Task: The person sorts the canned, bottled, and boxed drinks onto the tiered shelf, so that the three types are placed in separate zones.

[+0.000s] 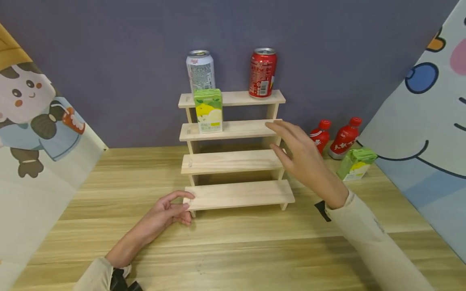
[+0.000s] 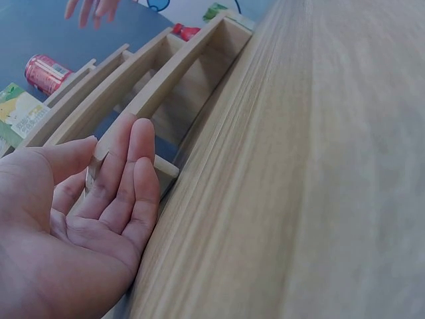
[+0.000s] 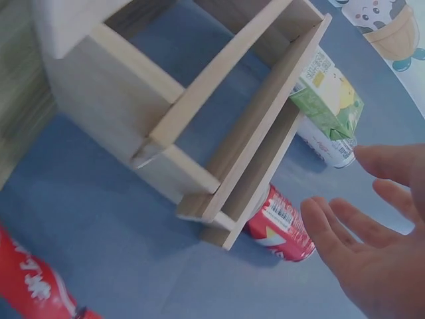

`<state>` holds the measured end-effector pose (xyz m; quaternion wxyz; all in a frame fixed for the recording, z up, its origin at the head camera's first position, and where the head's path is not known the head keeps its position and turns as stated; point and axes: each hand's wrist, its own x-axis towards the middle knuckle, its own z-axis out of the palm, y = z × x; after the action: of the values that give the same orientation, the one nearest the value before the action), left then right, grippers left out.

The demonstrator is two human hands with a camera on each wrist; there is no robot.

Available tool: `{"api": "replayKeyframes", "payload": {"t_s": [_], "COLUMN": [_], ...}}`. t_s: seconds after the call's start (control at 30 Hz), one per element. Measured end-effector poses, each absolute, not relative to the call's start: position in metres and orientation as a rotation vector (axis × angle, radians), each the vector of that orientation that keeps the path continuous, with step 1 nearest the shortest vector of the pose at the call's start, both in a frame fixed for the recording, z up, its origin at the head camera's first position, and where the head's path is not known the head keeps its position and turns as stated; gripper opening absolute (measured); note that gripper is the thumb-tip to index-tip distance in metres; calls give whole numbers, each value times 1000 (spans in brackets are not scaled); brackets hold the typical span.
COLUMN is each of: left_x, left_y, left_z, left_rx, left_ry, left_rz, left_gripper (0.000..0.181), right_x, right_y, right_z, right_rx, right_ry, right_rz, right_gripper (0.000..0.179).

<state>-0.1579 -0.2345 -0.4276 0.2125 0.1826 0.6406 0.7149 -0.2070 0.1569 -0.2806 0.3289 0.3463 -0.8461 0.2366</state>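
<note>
A pale wooden four-step display rack (image 1: 240,194) stands against the back wall in the head view. My left hand (image 1: 164,216) grips the left end of its lowest step, thumb and fingers around the corner. On the top step are a white soda can (image 1: 201,70) at left and a red soda can (image 1: 263,74) at right. A green-and-yellow juice carton (image 1: 208,113) stands upright on the step below, in front of the white can. Over the rack's right side hovers my right hand (image 1: 302,155), fingers extended and apart, holding nothing; the right wrist view shows it near the red can (image 3: 279,226).
To the right of the rack, two red bottles (image 1: 344,139) stand by the back wall. Another green juice carton (image 1: 356,163) is in front of them, close to the right side panel (image 1: 429,141). A printed panel (image 1: 40,113) bounds the wooden tabletop (image 1: 233,250) at left.
</note>
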Motion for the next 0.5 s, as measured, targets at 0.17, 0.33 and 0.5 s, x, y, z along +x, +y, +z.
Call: {"api": "replayKeyframes", "payload": {"t_s": [0.17, 0.33, 0.5], "left_x": [-158, -159, -159], "left_y": [-235, -236, -236], "left_z": [-428, -428, -429], "left_rx": [501, 503, 518], "left_ry": [1773, 1774, 1767], "left_rz": [1985, 1986, 1990], "left_gripper": [35, 35, 33], "right_x": [-199, -191, -184], "right_y": [171, 193, 219], "right_z": [-288, -292, -293], "right_rx": [901, 874, 759], "right_ry": [-2196, -2228, -2357], "right_rz": [574, 514, 510], "right_gripper": [54, 54, 49]}}
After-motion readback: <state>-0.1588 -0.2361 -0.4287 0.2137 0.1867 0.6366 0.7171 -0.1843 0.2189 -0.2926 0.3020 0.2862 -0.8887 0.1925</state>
